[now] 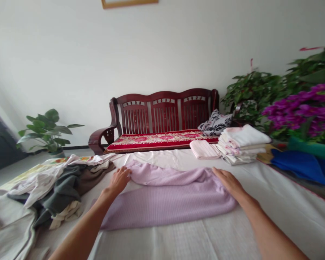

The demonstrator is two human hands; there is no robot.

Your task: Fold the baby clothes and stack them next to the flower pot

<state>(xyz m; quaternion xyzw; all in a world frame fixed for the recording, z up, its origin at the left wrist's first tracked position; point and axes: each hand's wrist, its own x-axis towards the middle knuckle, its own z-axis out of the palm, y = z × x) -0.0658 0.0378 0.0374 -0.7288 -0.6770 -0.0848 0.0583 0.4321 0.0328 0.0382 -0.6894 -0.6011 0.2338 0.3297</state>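
Head view gives me both bare hands reaching forward over a surface spread with a white cloth (289, 209), with a lavender ribbed garment (165, 207) lying across it between them. I see the garment stretched out widthwise, its far part doubled over in a loose, wrinkled flap and its near part lying fairly smooth. My feed puts the left hand (121, 179) at the flap's left end, fingers bent against the fabric; from here I cannot tell whether they pinch it or only press on it. On the other end I have the right hand (227, 180), its fingertips touching the far right corner, where the fabric bunches; I cannot tell whether that grip is closed either. To the left of the left arm I make out a loose heap of clothes (61, 187) in grey, brown and white. Beyond the right hand I find a folded pale pink cloth (204, 149) just beside a stack of folded whitish clothes (239, 146), with a blue cloth (298, 166) farther right. Behind it all I see a dark red wooden bench (164, 115) bearing a patterned cushion (215, 123).
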